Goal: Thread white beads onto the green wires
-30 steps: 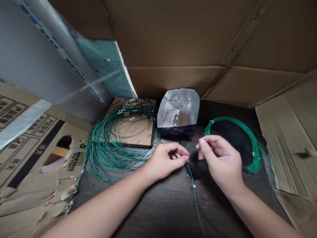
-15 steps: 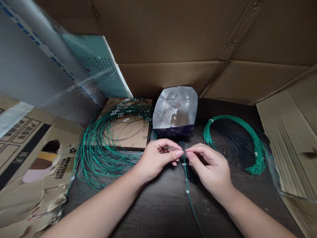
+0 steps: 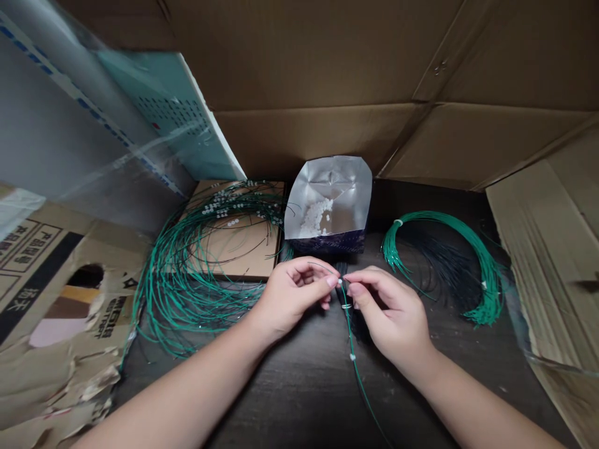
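A thin green wire runs down from my fingertips toward the bottom edge, with a small white bead on it. My left hand pinches the wire between thumb and forefinger. Another tiny white bead shows right at that thumb tip. Close beside it, my right hand has thumb and forefinger closed at the wire's upper end; the exact contact is too small to make out. Beneath the fingers lies a black wire bundle bound by a whitish tie.
Behind my hands stands an open silver-lined bag with white beads inside. At left, beaded green wires spread over a flat cardboard box. A tied green wire bundle lies right, beside black wires. Cardboard walls enclose the table.
The white bead at my left fingertips now shows more plainly, and my right fingertips have shifted slightly up and left. The whole view has tilted a little.
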Demonstrator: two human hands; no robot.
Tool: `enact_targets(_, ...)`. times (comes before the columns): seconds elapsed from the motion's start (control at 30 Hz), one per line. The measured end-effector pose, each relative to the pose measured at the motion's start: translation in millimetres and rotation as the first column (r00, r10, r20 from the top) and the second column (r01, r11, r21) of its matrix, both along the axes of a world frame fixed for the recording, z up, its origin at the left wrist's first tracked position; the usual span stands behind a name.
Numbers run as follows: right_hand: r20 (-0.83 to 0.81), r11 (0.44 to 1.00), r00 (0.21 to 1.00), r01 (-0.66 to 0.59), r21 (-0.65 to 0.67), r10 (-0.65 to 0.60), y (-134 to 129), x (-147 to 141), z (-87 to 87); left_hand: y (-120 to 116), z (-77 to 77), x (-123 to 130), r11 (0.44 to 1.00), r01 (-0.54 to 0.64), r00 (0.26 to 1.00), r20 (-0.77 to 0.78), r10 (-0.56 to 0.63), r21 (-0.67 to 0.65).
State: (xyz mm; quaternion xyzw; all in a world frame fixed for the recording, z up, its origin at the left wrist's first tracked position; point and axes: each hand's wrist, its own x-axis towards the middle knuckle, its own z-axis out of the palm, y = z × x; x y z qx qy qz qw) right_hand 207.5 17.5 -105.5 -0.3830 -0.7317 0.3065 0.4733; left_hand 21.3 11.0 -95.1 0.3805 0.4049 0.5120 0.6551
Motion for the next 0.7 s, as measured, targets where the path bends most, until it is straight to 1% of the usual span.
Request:
enact_targets(0.17, 0.027, 0.999, 0.999, 0.029, 0.018, -0.030, 0, -1, 1.2, 0, 0.5, 0, 1.000, -0.008, 1.000, -0.013, 0.007, -0.005)
enact_targets(0.43, 0.050, 0.998, 0.998, 0.023, 0.052, -0.026, -3, -2, 9.9, 0, 4.2, 1, 0.999, -0.009, 0.998, -0.065, 0.007, -0.030)
enact_targets(0.57, 0.054, 0.998, 0.998, 0.018, 0.055, -0.021, -3, -3, 10.1, 0, 5.2, 1, 0.999, -0.021, 0.994, -0.104, 0.017, -0.036)
enact_targets(0.7, 0.058, 0.998, 0.998, 0.017, 0.058, -0.021, -3, -4, 9.0, 0, 5.8, 1, 0.999, -0.024, 0.994, -0.108, 0.021, -0.035)
